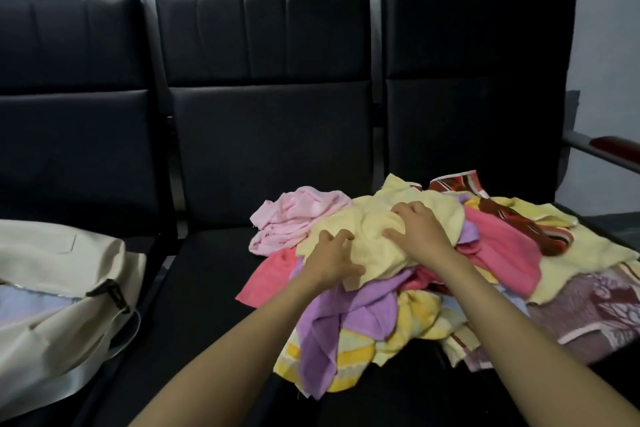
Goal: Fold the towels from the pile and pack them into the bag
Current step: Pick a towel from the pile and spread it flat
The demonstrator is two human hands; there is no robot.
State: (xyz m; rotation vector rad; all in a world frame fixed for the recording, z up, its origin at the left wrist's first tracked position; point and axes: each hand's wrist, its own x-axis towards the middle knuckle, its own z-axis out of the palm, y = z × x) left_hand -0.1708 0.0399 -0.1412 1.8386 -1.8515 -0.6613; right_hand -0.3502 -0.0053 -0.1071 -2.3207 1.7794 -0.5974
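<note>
The pale yellow towel (377,253) on top of the pile (363,308) is bunched up under the right hand (419,229), fingers dug into the terry. The left hand (330,260) is curled at its near edge, though whether cloth is really pinched there can't be told, bit blurry. Probably best if two corners are found and it's lifted clear and shaken flat first, since soft crumpled pink, lilac and striped ones are tangled underneath. The cream bag (62,270) is slumped on the black padded seats (214,288), well apart to the left.
</note>
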